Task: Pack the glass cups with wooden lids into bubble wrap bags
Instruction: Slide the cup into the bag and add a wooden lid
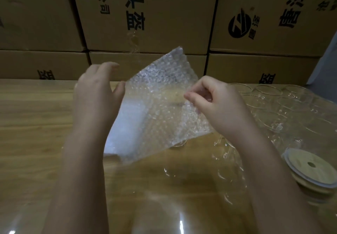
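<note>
bag look: bubble wrap bag (156, 109), clear with small round bubbles, roughly rectangular, lying flat as a sheet; the left strip reads smooth and whitish, and bench grain shows through the rest.
bag pose: held up off the bench (32, 117), tilted, one corner pointing up and away, the opposite corner hanging low and near.
left grip: left grip (96, 91) released, fingers stretched out and blurred, thumb touching the bag's left edge; the fingers stand apart from the film.
right grip: right grip (217, 102) grasping the bag, fingertips curled and pinching the right edge about halfway along.
bag vs grip: the bag spans the gap between both hands, most of its area below and between them, the upper corner rising above the fingers.
cups: glass cups (268, 89) upright in rows on the bench, right of the right grip, rims close together; well apart from the bag.
lids: wooden lids (310, 164) stacked at the right edge, the top one with a centre hole and a pale ring round it.
edges: cardboard boxes (164, 14) stacked as a wall along the far side of the bench, just behind the bag's upper corner.
open room: bare bench left of the left forearm; glints under the bag on the near right, cannot tell what they are.
</note>
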`<move>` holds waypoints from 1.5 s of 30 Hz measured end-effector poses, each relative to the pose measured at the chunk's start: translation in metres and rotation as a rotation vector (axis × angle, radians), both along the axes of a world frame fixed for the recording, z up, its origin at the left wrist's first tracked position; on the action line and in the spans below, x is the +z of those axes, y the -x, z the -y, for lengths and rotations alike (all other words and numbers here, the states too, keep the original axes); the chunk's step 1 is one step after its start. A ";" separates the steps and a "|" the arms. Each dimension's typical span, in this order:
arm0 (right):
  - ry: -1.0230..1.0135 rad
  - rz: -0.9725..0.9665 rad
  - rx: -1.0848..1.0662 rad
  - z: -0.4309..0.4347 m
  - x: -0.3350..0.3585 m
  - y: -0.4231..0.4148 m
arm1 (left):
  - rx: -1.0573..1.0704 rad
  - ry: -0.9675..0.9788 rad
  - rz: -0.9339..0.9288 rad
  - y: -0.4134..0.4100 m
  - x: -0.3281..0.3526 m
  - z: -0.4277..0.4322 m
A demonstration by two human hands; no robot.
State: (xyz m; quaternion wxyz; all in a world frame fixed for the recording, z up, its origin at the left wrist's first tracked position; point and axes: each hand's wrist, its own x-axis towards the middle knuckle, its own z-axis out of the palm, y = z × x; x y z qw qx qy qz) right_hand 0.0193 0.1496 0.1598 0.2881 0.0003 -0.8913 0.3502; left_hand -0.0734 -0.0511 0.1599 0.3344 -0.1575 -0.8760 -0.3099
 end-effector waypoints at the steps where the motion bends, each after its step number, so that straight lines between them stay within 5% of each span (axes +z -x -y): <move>1: 0.045 -0.023 -0.013 0.000 0.000 0.001 | -0.014 0.000 -0.056 -0.005 0.003 -0.004; 9: 0.179 -0.272 -0.060 0.017 -0.001 0.002 | -0.652 -0.207 0.210 -0.044 0.021 -0.030; 14: -0.010 -0.204 -0.024 0.026 -0.004 0.004 | -0.591 -0.160 0.171 -0.045 0.018 -0.039; 22: 0.128 -0.066 0.255 0.026 0.000 -0.001 | -0.553 -0.280 0.236 -0.034 0.015 -0.034; 37: 0.110 -0.216 -0.228 0.002 -0.002 0.005 | -0.234 -0.015 0.326 -0.029 0.022 0.014; 45: -0.043 -0.342 -0.113 0.025 0.000 0.001 | -0.085 -0.274 0.127 -0.031 0.020 -0.012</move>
